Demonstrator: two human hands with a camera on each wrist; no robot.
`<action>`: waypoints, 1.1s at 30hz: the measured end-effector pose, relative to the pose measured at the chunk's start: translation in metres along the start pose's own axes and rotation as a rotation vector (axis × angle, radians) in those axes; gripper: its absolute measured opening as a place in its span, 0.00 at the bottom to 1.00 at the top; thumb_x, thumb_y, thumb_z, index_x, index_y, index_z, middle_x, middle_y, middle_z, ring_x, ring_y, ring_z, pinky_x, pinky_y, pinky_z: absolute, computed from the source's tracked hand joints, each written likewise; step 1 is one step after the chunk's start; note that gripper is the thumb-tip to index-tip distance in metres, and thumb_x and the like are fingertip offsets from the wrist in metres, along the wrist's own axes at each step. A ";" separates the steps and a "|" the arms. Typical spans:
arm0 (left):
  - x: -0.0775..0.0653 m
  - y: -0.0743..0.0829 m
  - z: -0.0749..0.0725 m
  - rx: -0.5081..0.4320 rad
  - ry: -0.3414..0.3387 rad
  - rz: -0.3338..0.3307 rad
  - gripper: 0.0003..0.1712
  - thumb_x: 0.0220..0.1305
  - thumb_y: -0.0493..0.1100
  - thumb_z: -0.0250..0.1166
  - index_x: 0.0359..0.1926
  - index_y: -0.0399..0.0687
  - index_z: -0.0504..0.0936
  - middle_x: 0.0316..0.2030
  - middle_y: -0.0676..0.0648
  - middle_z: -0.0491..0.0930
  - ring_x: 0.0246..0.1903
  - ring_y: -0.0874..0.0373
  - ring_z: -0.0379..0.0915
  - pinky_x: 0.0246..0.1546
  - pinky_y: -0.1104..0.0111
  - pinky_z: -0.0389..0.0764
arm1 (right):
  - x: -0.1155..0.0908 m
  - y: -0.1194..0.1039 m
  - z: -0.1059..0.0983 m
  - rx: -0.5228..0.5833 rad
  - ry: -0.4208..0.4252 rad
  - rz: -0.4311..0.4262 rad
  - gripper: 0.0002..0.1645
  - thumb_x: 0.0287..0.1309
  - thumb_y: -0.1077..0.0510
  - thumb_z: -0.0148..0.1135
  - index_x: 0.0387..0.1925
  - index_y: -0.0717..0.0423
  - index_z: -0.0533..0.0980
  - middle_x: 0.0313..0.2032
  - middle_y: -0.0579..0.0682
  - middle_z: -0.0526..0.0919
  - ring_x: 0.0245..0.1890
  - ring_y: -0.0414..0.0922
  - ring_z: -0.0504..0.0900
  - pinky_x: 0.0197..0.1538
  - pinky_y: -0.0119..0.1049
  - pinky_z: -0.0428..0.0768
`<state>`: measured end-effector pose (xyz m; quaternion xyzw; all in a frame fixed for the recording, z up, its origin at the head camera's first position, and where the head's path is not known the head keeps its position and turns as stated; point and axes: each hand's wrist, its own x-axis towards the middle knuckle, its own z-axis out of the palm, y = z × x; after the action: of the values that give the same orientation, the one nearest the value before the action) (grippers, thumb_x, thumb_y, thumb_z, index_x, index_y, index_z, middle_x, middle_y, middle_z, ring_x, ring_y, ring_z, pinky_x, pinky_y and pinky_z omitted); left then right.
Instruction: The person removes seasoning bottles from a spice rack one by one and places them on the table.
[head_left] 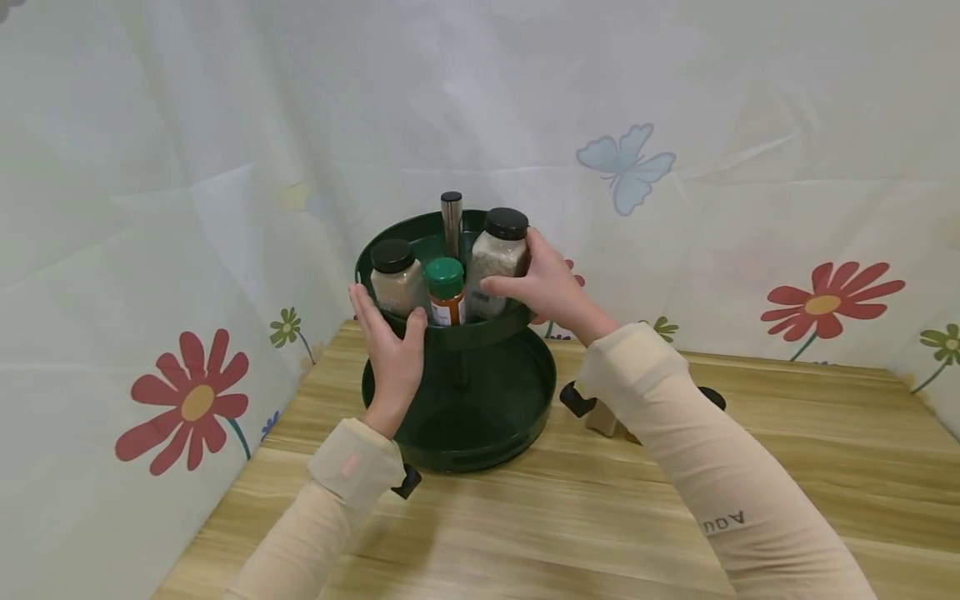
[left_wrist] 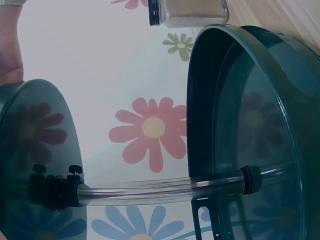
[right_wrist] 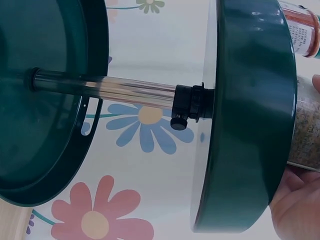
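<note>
My right hand (head_left: 551, 283) grips a clear jar (head_left: 497, 254) of pale, grainy seasoning with a black lid, at the right side of the upper tray (head_left: 472, 335) of a dark green two-tier rack. With its fingers stretched upward, my left hand (head_left: 393, 354) rests against that tray's front left rim. Beside its thumb stands a second black-lidded jar (head_left: 397, 287). Between the two jars is a smaller green-capped bottle (head_left: 446, 287) with orange contents. In the right wrist view the held jar (right_wrist: 306, 125) is partly cut off by the frame edge.
The rack's lower tray (head_left: 465, 425) sits on the wooden table (head_left: 495, 525). A metal post (head_left: 452, 221) rises through the upper tray. Right of the rack, jars (head_left: 602, 419) stand partly hidden by my right forearm. Behind is a flower-printed curtain (head_left: 712, 275).
</note>
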<state>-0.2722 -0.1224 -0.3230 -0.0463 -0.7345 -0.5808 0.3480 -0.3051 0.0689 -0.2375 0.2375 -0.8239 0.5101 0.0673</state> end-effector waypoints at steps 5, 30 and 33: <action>0.001 -0.001 0.000 -0.001 0.002 0.003 0.47 0.60 0.53 0.51 0.69 0.45 0.32 0.70 0.47 0.28 0.67 0.57 0.25 0.65 0.52 0.40 | -0.001 -0.002 -0.003 0.014 0.019 -0.009 0.41 0.47 0.53 0.65 0.60 0.54 0.56 0.51 0.55 0.69 0.48 0.50 0.72 0.49 0.51 0.74; 0.001 -0.002 -0.003 0.008 0.004 0.015 0.47 0.60 0.54 0.51 0.69 0.46 0.32 0.70 0.47 0.28 0.67 0.57 0.26 0.65 0.51 0.40 | -0.006 -0.009 -0.015 0.169 0.117 -0.114 0.37 0.49 0.59 0.62 0.59 0.57 0.57 0.49 0.58 0.71 0.46 0.50 0.74 0.52 0.48 0.73; 0.001 -0.001 -0.002 0.008 0.005 0.014 0.47 0.60 0.54 0.51 0.69 0.46 0.32 0.70 0.47 0.28 0.67 0.57 0.26 0.65 0.51 0.40 | -0.008 -0.010 -0.018 0.170 0.109 -0.115 0.37 0.50 0.60 0.62 0.60 0.57 0.57 0.49 0.58 0.71 0.46 0.49 0.74 0.52 0.47 0.73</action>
<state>-0.2726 -0.1254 -0.3232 -0.0487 -0.7355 -0.5757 0.3539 -0.2963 0.0839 -0.2237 0.2609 -0.7579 0.5855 0.1209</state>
